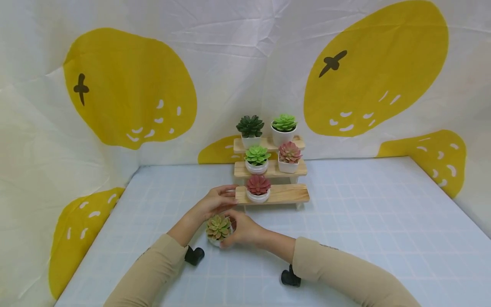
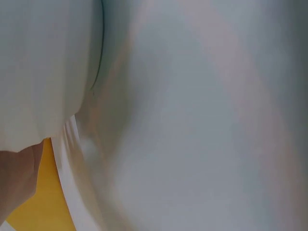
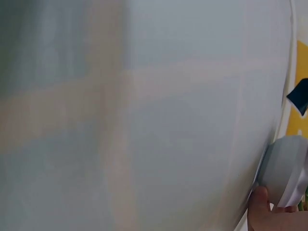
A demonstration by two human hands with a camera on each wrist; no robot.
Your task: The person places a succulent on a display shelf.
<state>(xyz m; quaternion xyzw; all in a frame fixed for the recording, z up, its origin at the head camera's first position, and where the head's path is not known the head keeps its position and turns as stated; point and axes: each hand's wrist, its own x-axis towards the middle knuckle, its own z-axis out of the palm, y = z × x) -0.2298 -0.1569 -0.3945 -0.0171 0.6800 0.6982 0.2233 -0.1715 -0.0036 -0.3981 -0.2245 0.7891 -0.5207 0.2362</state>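
My right hand (image 1: 247,230) holds a small white pot (image 3: 281,168) with a green-brown artificial succulent (image 1: 218,227), thumb and fingers at its side. The pot is low over the table, just in front of the stand's left end; whether it touches the cloth I cannot tell. Fairly straight fingers of my left hand (image 1: 216,201) reach the left end of the wooden stand's lowest step (image 1: 287,194). On that step, left of its middle, sits a red succulent (image 1: 258,184) in a white pot. A white pot (image 2: 43,72) fills the left wrist view's upper left.
The middle step (image 1: 239,169) carries a bright green succulent (image 1: 257,155) and a pink one (image 1: 289,152). On the top step (image 1: 238,146) stand a dark green succulent (image 1: 250,126) and a light green one (image 1: 284,123). A lemon-print curtain (image 1: 245,64) hangs behind the pale blue checked tablecloth (image 1: 364,221).
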